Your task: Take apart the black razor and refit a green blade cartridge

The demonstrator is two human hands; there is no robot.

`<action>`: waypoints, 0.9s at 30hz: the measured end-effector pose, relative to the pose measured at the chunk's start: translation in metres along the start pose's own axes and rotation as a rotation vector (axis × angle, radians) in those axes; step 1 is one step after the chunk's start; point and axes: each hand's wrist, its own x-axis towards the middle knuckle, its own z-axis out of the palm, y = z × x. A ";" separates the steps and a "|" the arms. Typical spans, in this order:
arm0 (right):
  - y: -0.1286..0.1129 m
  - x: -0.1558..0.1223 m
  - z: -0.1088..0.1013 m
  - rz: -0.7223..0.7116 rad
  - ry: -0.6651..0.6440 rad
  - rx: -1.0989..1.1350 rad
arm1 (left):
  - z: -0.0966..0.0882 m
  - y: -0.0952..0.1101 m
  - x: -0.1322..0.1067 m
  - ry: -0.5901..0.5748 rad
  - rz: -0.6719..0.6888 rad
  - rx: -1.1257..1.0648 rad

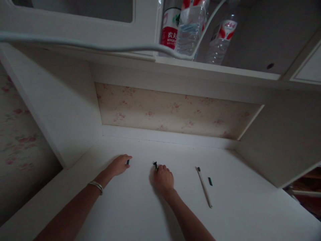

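My left hand (119, 165) rests on the white desk (140, 207), fingers curled around a small dark piece (128, 162) at its fingertips. A silver bracelet (96, 185) circles that wrist. My right hand (163, 177) is closed, knuckles up, pinching a small black object (155, 164) against the desk. To the right of it lies a white pen-like stick (204, 187) with a dark tip, and beside that a small dark cap (210, 181).
The desk sits in a white alcove with side panels (57, 113) and a floral back wall (173, 112). Overhead, a shelf holds several plastic water bottles (190, 26). A white cable (75, 43) runs across the top.
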 end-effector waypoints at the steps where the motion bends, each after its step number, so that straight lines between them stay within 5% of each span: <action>1: 0.001 0.001 0.000 0.009 -0.004 0.028 | 0.000 0.002 -0.001 0.010 0.003 -0.021; 7: 0.019 -0.004 -0.010 0.032 -0.028 0.368 | 0.001 0.031 -0.014 0.123 0.013 -0.205; 12: 0.028 -0.029 -0.017 0.079 -0.113 0.777 | 0.014 0.078 -0.048 0.147 -0.029 -0.458; 15: 0.023 -0.048 -0.025 0.100 -0.152 1.099 | 0.028 0.109 -0.070 0.094 -0.152 -1.172; 18: 0.015 -0.060 -0.033 0.178 -0.192 1.520 | 0.039 0.130 -0.083 0.088 -0.157 -1.569; 27: 0.009 -0.077 -0.029 0.256 -0.356 1.742 | 0.056 0.137 -0.090 0.027 -0.163 -1.892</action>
